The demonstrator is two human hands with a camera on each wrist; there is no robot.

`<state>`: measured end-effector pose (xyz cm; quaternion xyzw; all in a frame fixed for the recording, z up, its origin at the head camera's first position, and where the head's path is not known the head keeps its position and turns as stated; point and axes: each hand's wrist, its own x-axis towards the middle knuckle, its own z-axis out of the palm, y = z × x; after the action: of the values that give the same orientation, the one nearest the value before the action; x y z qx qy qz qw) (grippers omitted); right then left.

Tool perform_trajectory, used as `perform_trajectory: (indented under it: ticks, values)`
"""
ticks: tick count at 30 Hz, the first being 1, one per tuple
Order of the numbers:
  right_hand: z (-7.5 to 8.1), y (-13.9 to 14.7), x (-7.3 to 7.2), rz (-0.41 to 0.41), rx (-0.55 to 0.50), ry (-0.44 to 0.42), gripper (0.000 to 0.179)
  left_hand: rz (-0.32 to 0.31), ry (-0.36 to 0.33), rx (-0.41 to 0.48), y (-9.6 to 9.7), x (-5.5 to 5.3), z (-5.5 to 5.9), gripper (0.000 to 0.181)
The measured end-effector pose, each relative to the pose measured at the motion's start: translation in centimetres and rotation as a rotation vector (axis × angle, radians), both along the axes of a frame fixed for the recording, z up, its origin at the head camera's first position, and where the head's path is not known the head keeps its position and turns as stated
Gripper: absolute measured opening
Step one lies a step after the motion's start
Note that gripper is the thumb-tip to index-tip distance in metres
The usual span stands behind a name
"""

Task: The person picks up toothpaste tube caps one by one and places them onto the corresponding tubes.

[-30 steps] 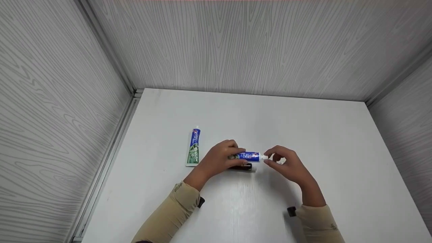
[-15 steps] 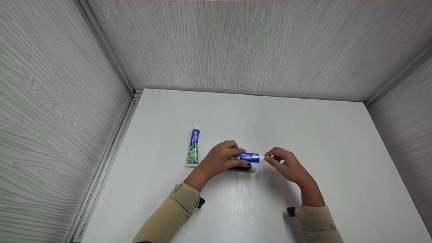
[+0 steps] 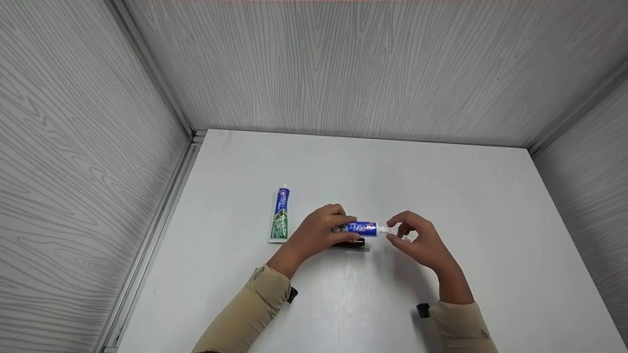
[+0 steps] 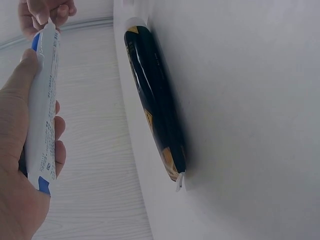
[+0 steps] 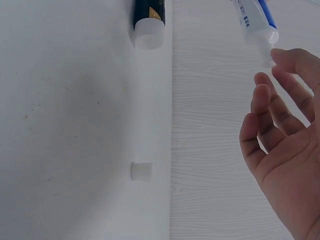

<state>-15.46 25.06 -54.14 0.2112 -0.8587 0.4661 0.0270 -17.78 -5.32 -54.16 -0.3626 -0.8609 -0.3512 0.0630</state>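
Note:
A blue and green toothpaste tube lies level in my left hand, thumb and fingers wrapped around its body. In the left wrist view its white printed back shows. The tube's narrow white nozzle points right. Around the nozzle's tip curl the thumb and index finger of my right hand, slightly parted in the head view; the right wrist view shows the thumb against the nozzle. Below the held tube, a black toothpaste tube with a white cap lies on the table, partly hidden by my left hand in the head view.
A second blue and green toothpaste tube lies left of my left hand, nozzle pointing away. A small white cap rests on the white table under my right hand. Wood-patterned grey panels border the table.
My right thumb and index finger closed on the nozzle half a second ago, then parted slightly and drew back a little to the right. My left hand keeps its hold on the tube.

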Motion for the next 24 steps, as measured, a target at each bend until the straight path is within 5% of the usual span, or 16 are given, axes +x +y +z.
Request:
perform_trajectory:
  ticks: [24]
  values:
    - [0.26, -0.52, 0.05, -0.008, 0.020, -0.097, 0.011, -0.008, 0.012, 0.013, -0.07, 0.26, 0.12, 0.046]
